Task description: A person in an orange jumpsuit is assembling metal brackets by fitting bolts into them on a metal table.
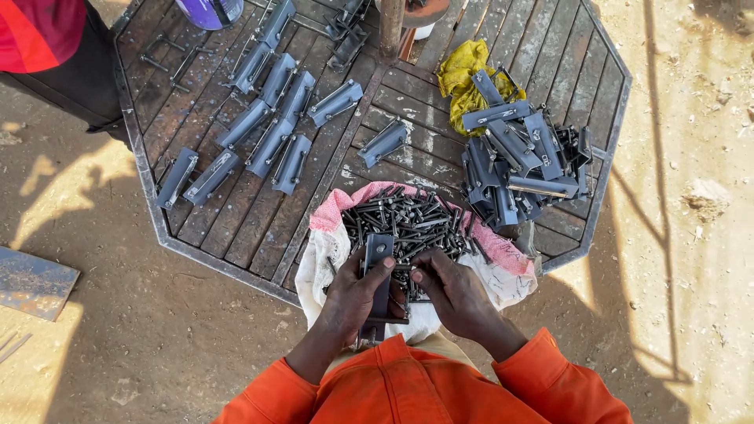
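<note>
A white sack (330, 259) with a pink rolled rim sits at the near edge of the octagonal slatted table (236, 228), open and heaped with dark bolts (408, 220). At the far edge stands a purple-and-white bucket (210, 11), partly cut off by the frame, and a yellow rag (463, 78) lies toward the right edge. Grey metal brackets (271, 118) lie singly across the left half of the table, with bare slats between them; a tangled pile of brackets (522, 165) crowds the right edge. Sandy ground lies open around the table.

The left hand (349, 302) is closed around a grey metal bracket (377, 259), held upright over the sack's near rim. The right hand (455, 294) touches the bracket's side, fingertips pinched together; what they pinch cannot be made out. Another person in red stands at the far left corner.
</note>
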